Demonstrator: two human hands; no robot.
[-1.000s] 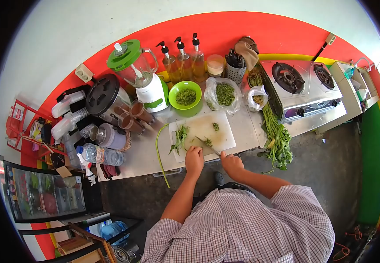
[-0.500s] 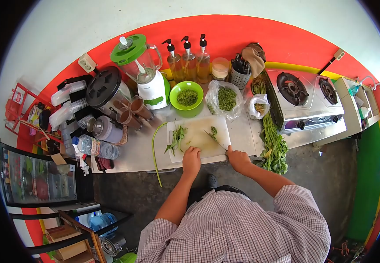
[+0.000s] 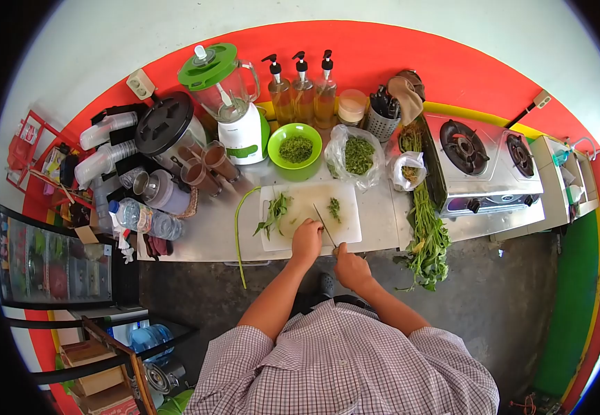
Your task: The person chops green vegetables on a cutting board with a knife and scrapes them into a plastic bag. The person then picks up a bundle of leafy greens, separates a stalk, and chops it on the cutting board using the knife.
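Observation:
My right hand (image 3: pixel 350 267) is wrapped round the handle of a kitchen knife (image 3: pixel 322 223) at the front edge of a white cutting board (image 3: pixel 289 235). The blade points away from me, tilted left. My left hand (image 3: pixel 307 240) is closed over the board, just left of the blade; anything between its fingers is hidden. A small heap of chopped greens (image 3: pixel 334 209) lies right of the blade. Whole leafy greens (image 3: pixel 273 216) rest at the board's left side. Behind it stand a green bowl (image 3: pixel 275 153) of chopped greens and a plastic bag (image 3: pixel 372 181) of chopped leaves.
A long green stem (image 3: pixel 237 242) hangs over the table's front edge. A bundle of leafy stalks (image 3: pixel 428 242) lies beside the gas stove (image 3: pixel 490 180). At the back stand a blender (image 3: pixel 242 137) and several pump bottles (image 3: pixel 302 100). Brown-filled cups (image 3: pixel 221 164) and a water bottle (image 3: pixel 149 220) are left.
My right hand has moved left with the knife, whose blade is now left of the chopped heap and more upright in view. My left hand has shifted slightly, and the hands are closer together.

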